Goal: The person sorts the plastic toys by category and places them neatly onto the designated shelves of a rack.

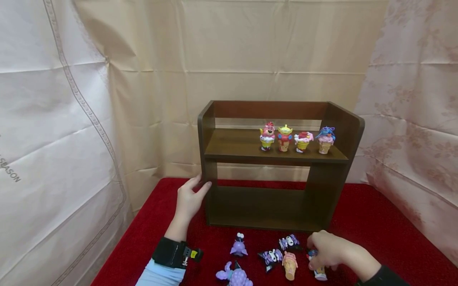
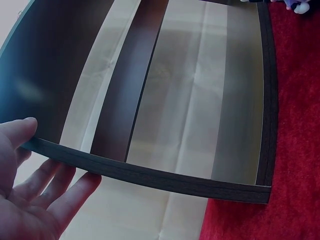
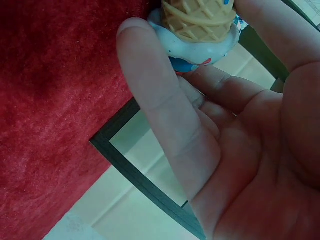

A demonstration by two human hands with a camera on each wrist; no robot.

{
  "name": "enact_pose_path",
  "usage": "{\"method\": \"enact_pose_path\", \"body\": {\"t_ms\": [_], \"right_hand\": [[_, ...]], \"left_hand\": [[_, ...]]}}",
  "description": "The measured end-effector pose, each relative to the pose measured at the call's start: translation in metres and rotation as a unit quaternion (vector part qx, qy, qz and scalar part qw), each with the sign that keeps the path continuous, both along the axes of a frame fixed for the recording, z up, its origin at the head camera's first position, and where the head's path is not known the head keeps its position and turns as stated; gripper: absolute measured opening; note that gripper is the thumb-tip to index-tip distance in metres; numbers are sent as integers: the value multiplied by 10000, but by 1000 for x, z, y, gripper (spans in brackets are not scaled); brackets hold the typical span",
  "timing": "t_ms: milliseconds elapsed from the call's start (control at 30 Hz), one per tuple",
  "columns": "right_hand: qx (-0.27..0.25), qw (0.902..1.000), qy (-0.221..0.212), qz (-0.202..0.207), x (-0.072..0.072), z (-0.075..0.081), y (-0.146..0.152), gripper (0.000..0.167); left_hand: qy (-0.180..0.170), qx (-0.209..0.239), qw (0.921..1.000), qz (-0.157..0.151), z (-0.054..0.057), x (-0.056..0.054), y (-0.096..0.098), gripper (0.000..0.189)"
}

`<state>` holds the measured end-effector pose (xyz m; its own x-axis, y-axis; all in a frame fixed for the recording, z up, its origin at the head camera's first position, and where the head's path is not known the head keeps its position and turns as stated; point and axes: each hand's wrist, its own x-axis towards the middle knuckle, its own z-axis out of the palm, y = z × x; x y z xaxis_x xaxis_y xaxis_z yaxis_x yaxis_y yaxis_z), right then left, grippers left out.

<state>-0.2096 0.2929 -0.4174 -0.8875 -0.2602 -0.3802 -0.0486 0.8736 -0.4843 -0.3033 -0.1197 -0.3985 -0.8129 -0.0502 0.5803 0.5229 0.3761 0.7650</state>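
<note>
My left hand holds the left side panel of a dark brown two-tier shelf. In the left wrist view its thumb lies on the inner face, with the fingers around the outside. At the lower right, my right hand grips an ice-cream cone figurine low over the red cloth. The right wrist view shows this figurine's tan waffle cone and white-and-blue swirl between thumb and fingers; its top is hidden. Left of that hand lies a pink-topped cone figurine.
Four figurines, among them a green-headed one, stand on the shelf's upper board. Several purple figurines, such as a small one and a larger one, lie on the red cloth before the shelf. Beige curtains hang behind.
</note>
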Motion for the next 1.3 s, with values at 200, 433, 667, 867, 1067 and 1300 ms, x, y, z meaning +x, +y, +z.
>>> {"method": "enact_pose_path", "body": {"t_ms": [200, 433, 667, 867, 1067, 1300], "right_hand": [[23, 10000, 67, -26, 0, -2, 0, 37], [-33, 10000, 93, -14, 2, -1, -1, 37], [-102, 9996, 159, 186, 3, 1, -1, 36], [-94, 9995, 236, 207, 3, 5, 0, 36], [-301, 9969, 494, 526, 0, 12, 4, 40], [21, 9883, 1282, 821, -3, 23, 4, 45]], "left_hand": [[35, -12, 10000, 5, -1, -1, 0, 43], [50, -10, 10000, 14, -2, -1, -1, 41], [34, -4, 10000, -21, 0, 1, 0, 41], [-6, -23, 10000, -15, 0, 1, -1, 42], [-68, -10, 10000, -9, 1, 2, 0, 43], [-83, 7, 10000, -15, 1, 2, 0, 43]]}}
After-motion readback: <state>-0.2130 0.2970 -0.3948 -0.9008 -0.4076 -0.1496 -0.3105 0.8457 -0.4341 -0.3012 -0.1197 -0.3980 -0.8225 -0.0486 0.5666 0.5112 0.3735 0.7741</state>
